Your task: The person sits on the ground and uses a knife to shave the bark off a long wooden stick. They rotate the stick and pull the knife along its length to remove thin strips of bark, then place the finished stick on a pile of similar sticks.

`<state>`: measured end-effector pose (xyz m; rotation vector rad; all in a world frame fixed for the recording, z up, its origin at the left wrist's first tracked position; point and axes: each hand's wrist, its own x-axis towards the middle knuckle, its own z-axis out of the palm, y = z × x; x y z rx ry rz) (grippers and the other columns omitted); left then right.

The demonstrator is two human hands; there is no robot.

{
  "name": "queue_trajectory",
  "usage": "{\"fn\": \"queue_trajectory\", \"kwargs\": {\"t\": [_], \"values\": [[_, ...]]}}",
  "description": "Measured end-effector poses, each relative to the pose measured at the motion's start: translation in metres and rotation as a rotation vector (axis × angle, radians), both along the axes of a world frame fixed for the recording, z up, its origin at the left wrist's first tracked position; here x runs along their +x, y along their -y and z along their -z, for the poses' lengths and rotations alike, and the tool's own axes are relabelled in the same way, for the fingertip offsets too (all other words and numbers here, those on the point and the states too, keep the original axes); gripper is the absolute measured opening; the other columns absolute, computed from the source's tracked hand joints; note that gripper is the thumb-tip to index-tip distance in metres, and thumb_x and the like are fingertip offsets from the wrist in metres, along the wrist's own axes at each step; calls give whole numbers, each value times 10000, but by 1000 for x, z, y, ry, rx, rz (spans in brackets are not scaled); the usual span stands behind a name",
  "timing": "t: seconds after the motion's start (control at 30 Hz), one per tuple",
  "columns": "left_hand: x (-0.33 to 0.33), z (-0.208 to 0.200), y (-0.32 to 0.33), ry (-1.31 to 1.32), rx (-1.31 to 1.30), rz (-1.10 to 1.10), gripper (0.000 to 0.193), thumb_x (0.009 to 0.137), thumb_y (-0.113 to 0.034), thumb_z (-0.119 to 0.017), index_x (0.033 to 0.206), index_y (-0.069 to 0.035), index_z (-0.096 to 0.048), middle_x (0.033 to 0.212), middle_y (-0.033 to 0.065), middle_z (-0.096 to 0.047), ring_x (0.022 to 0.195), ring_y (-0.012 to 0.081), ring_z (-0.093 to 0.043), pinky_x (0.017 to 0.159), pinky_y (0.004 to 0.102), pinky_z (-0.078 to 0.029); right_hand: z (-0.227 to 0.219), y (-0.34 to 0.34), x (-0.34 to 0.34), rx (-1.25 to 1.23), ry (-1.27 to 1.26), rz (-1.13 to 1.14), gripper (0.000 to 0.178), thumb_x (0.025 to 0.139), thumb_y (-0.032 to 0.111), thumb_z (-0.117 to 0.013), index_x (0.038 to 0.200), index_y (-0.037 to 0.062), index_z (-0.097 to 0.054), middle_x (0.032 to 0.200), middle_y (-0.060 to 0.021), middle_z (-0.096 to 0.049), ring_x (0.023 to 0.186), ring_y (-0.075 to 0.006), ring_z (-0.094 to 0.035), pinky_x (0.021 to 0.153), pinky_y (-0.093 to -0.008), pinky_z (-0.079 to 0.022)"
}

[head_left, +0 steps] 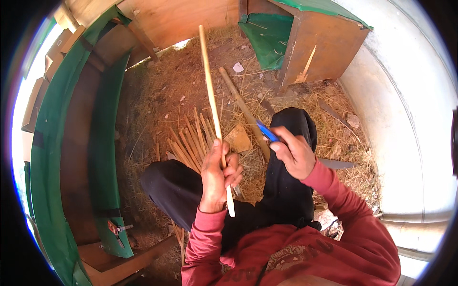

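Observation:
My left hand (219, 171) is wrapped round a long, pale wooden stick (210, 86), which slants up and away in front of me. Its lower end sticks out below my fist and looks whiter, with a flat face. In my right hand (296, 153), closed between thumb and fingers, is a blue-handled knife (268, 132). The knife points toward the stick but is apart from it. A thin blade seems to show at its tip, too small to make out well. Both hands are above my knees.
On the straw-strewn ground lie a bundle of split sticks (188, 143), a thicker pole (238, 97), a flat wooden block (239, 138) and a saw blade (336, 164). A green-covered shelf (107, 157) stands left, holding an orange tool (114, 228). A wooden cabinet (324, 47) stands far right.

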<state>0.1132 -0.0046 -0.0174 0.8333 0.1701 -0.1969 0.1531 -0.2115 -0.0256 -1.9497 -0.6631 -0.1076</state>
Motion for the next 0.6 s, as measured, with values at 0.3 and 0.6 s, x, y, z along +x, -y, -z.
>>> {"fn": "queue_trajectory", "kwargs": {"t": [0.3,0.6], "values": [[-7,-2,-30,19,92,-168,297,1005,-328,-352,1071,-64,-470,432,0,-317,295,102,-235,300,248,-225,-57,-67,93,-288,486,-278,287,910,331,-601,1028,77,-540,766,-139,-645,629,-328,-639,531,-414,-477],[-6,5,-18,50,108,-252,268,1042,-351,-331,965,-115,-433,424,8,-340,281,84,-254,300,206,-236,-6,-87,116,-196,436,-379,328,887,401,-623,950,86,-557,582,-145,-575,527,-352,-594,486,-442,-447]]}}
